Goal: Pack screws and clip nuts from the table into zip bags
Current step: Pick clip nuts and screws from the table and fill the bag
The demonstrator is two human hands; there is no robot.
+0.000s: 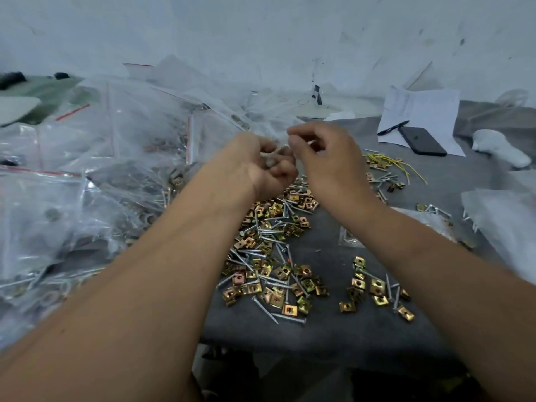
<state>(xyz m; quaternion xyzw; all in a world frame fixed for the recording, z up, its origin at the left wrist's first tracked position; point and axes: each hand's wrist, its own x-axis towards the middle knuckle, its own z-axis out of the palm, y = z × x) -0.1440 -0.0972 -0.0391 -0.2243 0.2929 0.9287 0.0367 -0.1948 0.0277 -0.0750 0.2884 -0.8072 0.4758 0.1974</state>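
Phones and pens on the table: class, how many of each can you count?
1 phone, lying dark on the white paper far right; 1 pen just left of it. More could hide under bags.

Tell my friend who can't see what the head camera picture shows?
Two hands, the left hand and right hand, meet above a grey table, fingers curled around a small clear zip bag. Below them lies a loose pile of screws and clip nuts, with filled zip bags heaped at left and a black phone at right.
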